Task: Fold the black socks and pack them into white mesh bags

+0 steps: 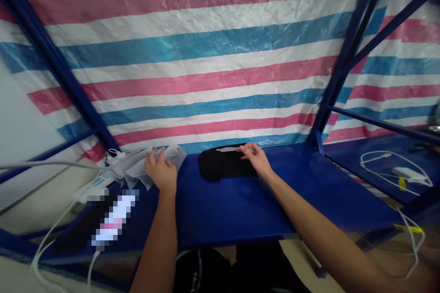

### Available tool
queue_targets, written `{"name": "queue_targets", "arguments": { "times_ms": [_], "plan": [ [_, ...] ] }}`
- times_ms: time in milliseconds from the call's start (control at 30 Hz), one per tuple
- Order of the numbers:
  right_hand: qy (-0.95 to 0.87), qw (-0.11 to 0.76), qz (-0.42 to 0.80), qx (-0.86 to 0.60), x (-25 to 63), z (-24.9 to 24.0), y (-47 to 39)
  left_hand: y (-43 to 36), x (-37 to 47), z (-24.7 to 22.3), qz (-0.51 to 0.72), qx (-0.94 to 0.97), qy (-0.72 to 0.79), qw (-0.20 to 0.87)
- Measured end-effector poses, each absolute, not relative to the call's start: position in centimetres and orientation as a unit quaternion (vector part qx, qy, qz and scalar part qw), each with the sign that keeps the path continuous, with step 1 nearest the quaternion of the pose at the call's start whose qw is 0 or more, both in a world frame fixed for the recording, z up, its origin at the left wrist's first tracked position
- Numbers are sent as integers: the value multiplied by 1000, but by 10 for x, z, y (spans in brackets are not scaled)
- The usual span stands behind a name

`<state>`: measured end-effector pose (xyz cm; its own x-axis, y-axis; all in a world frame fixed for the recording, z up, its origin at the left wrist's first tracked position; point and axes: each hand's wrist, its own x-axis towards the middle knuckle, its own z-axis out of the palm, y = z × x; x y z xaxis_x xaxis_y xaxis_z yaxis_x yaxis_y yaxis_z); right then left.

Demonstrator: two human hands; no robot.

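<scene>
From the head camera, I see my right hand [255,157] resting on the far right end of a folded black cloth [225,166], fingers curled loosely, thumb and forefinger close together near a thin white strip [227,149] that lies along the cloth's back edge. I cannot tell for sure whether I am pinching the strip's end or only touching the cloth beside it. My left hand [160,170] lies flat, fingers spread, pressing on a heap of clear plastic bags [151,165] to the left; it grips nothing, only holds the heap down.

To do this well, I judge the right fingers should work lightly at the strip's end and keep the cloth from shifting, while the left palm keeps the slippery bags from sliding off the shelf edge.

The black cloth is a soft, matte, oblong bundle, lying flat at the back of the blue shelf [240,210], just in front of the striped tarp [206,55], near the bags but apart from them. The strip on it is pale, narrow and pointed toward the left.

Left of the bags sit a white power strip [92,190] and cables; on the neighbouring shelf to the right, a white cable [385,158] lies coiled.
</scene>
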<state>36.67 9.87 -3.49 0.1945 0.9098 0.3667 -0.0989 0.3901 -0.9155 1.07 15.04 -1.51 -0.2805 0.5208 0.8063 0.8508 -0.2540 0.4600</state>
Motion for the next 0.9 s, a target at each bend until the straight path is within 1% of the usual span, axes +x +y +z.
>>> {"name": "queue_targets", "arguments": {
  "times_ms": [33, 67, 200, 233, 300, 367, 433, 500, 533, 633, 700, 767, 900],
  "plan": [
    [-510, 660, 394, -385, 364, -34, 97, 144, 24, -14, -526, -624, -550, 175],
    [-512, 658, 409, -370, 362, -33, 95, 137, 38, -14, -510, -673, -507, 173],
    [-520, 632, 488, -303, 354, -33, 91, 125, 85, -26, -378, -851, -351, 97],
    [-529, 617, 505, -291, 354, -33, 91, 126, 91, -30, -359, -868, -332, 86],
    [-560, 582, 511, -295, 354, -36, 92, 129, 94, -35, -363, -868, -329, 79],
    [-609, 550, 449, -352, 358, -39, 93, 132, 87, -35, -398, -839, -360, 95],
    [-678, 498, 329, -429, 364, -43, 93, 134, 74, -30, -433, -795, -403, 131],
    [-748, 415, 212, -472, 372, -48, 92, 134, 61, -26, -443, -760, -445, 170],
    [-777, 365, 175, -483, 375, -51, 91, 134, 56, -26, -435, -748, -466, 184],
    [-819, 218, 137, -513, 386, -60, 80, 134, 47, -30, -368, -738, -536, 181],
    [-825, 153, 131, -528, 393, -66, 65, 135, 47, -34, -324, -733, -578, 151],
    [-830, 134, 122, -527, 401, -68, 42, 136, 49, -35, -313, -722, -602, 132],
    [-834, 152, 112, -518, 418, -62, -21, 134, 54, -29, -361, -708, -589, 142]
  ]
}}
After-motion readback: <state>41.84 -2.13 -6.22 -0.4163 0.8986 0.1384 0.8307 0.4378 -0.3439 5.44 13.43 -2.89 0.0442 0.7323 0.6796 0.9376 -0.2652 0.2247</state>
